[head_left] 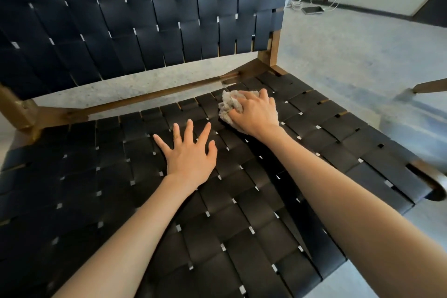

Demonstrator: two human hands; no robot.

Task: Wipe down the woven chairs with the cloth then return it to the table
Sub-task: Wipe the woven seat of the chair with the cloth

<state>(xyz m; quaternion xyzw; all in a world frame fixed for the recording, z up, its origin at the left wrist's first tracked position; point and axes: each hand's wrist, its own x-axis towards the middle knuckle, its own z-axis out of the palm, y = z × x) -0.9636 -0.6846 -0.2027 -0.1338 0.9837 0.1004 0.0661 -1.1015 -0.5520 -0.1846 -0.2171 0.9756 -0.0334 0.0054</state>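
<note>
Right hand (pixel 256 113) grips the bunched grey cloth (pixel 229 106), fingers curled over it, pressing it onto the woven chair (pixel 242 213) seat near the back rail (far right side). Left hand (pixel 189 152) lies flat beside it, fingers spread wide on the black straps, holding nothing.

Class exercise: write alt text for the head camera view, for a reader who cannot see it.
A person's right hand grips a crumpled grey cloth against the back right part of a black woven chair seat, while the left hand rests flat beside it, fingers spread. The woven backrest rises behind on a wooden frame.
</note>
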